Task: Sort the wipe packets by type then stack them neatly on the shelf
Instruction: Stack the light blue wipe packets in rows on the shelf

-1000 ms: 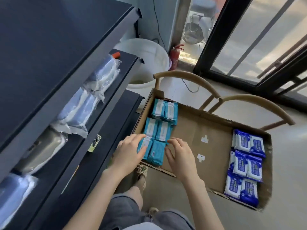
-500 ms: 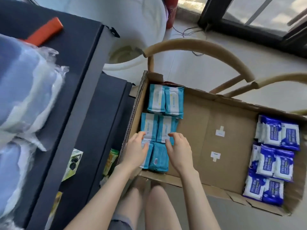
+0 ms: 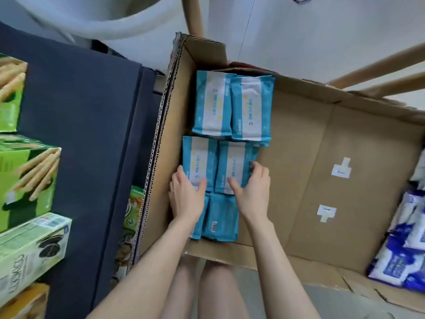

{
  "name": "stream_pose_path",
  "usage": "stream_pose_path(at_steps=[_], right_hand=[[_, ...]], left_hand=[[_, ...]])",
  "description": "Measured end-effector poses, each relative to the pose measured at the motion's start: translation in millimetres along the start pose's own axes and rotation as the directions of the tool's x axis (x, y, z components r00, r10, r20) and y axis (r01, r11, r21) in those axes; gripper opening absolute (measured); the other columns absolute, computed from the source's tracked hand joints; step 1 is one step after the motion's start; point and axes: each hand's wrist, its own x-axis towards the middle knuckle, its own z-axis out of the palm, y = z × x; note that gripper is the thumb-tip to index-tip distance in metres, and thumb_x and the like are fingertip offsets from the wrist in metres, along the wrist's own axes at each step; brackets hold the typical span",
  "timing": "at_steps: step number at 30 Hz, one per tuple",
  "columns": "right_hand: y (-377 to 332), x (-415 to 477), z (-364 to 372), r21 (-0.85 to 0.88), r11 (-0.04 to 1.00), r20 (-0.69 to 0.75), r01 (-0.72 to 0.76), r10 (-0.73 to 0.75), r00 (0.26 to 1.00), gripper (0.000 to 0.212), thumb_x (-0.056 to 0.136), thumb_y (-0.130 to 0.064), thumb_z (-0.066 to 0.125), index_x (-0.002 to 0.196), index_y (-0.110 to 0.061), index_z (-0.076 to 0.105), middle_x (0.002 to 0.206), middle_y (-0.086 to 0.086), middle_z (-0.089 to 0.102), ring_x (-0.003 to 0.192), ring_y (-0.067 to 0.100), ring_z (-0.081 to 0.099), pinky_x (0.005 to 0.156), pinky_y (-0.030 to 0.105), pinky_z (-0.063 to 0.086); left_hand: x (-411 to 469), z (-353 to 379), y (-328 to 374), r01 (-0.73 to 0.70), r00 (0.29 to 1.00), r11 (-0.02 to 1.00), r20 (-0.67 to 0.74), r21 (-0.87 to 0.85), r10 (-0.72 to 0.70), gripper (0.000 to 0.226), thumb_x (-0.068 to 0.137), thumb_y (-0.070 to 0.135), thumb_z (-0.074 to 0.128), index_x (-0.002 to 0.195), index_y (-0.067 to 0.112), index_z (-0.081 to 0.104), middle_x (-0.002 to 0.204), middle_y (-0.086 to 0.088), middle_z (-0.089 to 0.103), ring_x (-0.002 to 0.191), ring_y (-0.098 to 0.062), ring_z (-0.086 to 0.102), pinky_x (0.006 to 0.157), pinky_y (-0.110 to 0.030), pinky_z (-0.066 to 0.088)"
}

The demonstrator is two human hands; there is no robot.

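Note:
Teal wipe packets lie in pairs along the left side of an open cardboard box [image 3: 299, 139]. My left hand [image 3: 186, 196] grips the left packet of the middle pair [image 3: 199, 162], thumb on top and fingers round its outer edge. My right hand [image 3: 253, 189] grips the right packet of that pair [image 3: 234, 166] the same way. A far pair of teal packets [image 3: 232, 107] lies beyond, and a near teal packet [image 3: 220, 217] lies back side up under my wrists. Dark blue wipe packets [image 3: 404, 245] are heaped at the box's right end.
A dark shelf [image 3: 92, 134] runs along the left, with green biscuit boxes [image 3: 30, 178] on it. A white bucket [image 3: 103, 17] stands beyond the shelf. Wooden chair rails [image 3: 377, 63] cross behind the box. My bare knees are below the box's near edge.
The camera has dipped closer to the box. Both hands have slid forward from the near teal pair onto the middle pair and closed round its outer edges.

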Motion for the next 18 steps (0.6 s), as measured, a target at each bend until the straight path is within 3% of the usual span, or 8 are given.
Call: stream_pose_path(at_steps=[5, 7, 10, 14, 16, 18], right_hand=[[3.5, 11.9, 6.9, 0.099, 0.992, -0.011, -0.076, 0.077, 0.997, 0.060, 0.080, -0.028, 0.075, 0.126, -0.006, 0.044, 0.120, 0.008, 0.049, 0.110, 0.024, 0.049, 0.096, 0.040, 0.042], [3.1, 13.5, 5.8, 0.156, 0.980, 0.008, -0.120, 0.120, 0.993, 0.052, 0.078, -0.027, 0.076, 0.118, -0.008, 0.048, 0.110, 0.005, 0.051, 0.099, 0.021, 0.051, 0.089, 0.036, 0.044], [-0.4, 8.1, -0.4, 0.280, 0.949, 0.036, -0.143, 0.139, 0.990, 0.030, 0.080, -0.022, 0.075, 0.096, -0.010, 0.052, 0.092, 0.004, 0.054, 0.080, 0.019, 0.049, 0.072, 0.027, 0.041], [-9.9, -15.8, -22.7, 0.417, 0.898, 0.049, -0.136, 0.128, 0.991, 0.018, 0.085, -0.017, 0.069, 0.085, -0.014, 0.052, 0.082, -0.006, 0.059, 0.074, 0.008, 0.054, 0.062, 0.010, 0.041], [-16.2, -35.8, -39.2, 0.470, 0.872, 0.063, -0.138, 0.123, 0.990, 0.018, 0.084, -0.015, 0.070, 0.085, -0.017, 0.053, 0.084, -0.007, 0.062, 0.073, 0.006, 0.056, 0.062, 0.010, 0.043], [-24.0, -59.0, -59.2, 0.563, 0.815, 0.090, -0.136, 0.103, 0.991, 0.019, 0.083, -0.011, 0.070, 0.094, -0.017, 0.055, 0.087, -0.005, 0.065, 0.074, 0.004, 0.060, 0.066, 0.015, 0.049]], left_hand=[[2.8, 5.9, -0.2, -0.026, 0.992, 0.999, -0.122, -0.048, 0.020, 0.050, 0.085, 0.028, 0.067, 0.126, 0.010, 0.044, 0.126, -0.008, 0.051, 0.116, -0.026, 0.047, 0.097, -0.044, 0.040], [1.2, 3.7, 1.4, -0.046, 0.984, 0.995, -0.175, -0.093, 0.029, 0.041, 0.084, 0.022, 0.068, 0.118, 0.009, 0.048, 0.120, -0.007, 0.055, 0.111, -0.025, 0.050, 0.093, -0.038, 0.041], [-6.4, -4.6, 7.7, -0.047, 0.975, 0.982, -0.221, -0.183, 0.005, 0.035, 0.083, 0.014, 0.069, 0.113, 0.006, 0.053, 0.113, -0.007, 0.057, 0.101, -0.021, 0.052, 0.076, -0.016, 0.031], [-27.7, -21.9, 10.9, -0.071, 0.981, 0.967, -0.195, -0.246, 0.023, 0.024, 0.084, 0.015, 0.069, 0.106, 0.005, 0.062, 0.103, -0.007, 0.058, 0.087, -0.013, 0.048, 0.068, -0.008, 0.030], [-44.5, -36.7, 8.8, -0.071, 0.985, 0.937, -0.171, -0.343, 0.012, 0.019, 0.085, 0.018, 0.069, 0.100, 0.009, 0.064, 0.100, -0.005, 0.060, 0.087, -0.016, 0.053, 0.067, -0.008, 0.035], [-65.4, -56.0, 8.1, -0.084, 0.988, 0.872, -0.151, -0.482, 0.012, 0.012, 0.084, 0.019, 0.069, 0.093, 0.013, 0.065, 0.093, -0.002, 0.064, 0.085, -0.017, 0.059, 0.074, -0.023, 0.047]])
